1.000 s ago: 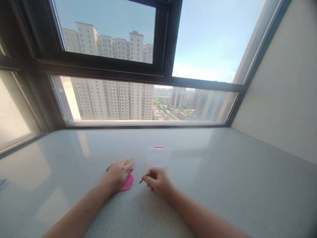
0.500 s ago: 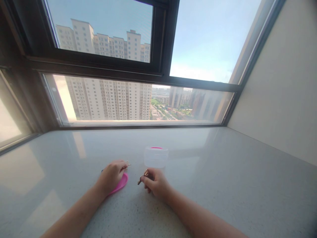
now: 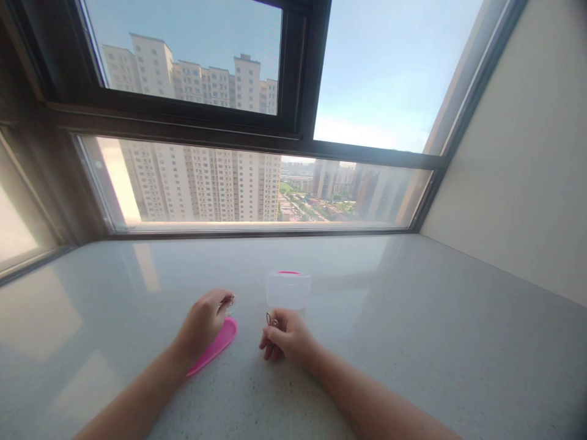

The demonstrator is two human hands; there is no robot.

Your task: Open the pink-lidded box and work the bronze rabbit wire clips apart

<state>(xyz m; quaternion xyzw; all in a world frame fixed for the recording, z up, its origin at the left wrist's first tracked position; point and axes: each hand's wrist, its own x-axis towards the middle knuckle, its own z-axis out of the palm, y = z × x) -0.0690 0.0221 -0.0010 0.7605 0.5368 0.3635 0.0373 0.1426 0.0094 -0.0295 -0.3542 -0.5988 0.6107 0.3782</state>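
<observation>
The left hand (image 3: 204, 321) pinches a tiny shiny bit (image 3: 228, 300) above the pink lid (image 3: 215, 345), the right hand (image 3: 287, 336) pinches a wire clip (image 3: 270, 319) near the clear tub (image 3: 288, 289), both needing gentle grips.

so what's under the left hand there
A pink lid lies on the counter beneath the left hand, which pinches a small metal piece. The hand covers part of the lid, so anything there is hidden.

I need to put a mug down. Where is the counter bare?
Bare: counter from clear tub to the wall, and the strip along the window frame. Crowded: near middle, where left hand with metal bit, pink lid, right hand with metal loop and tub sit close.
</observation>
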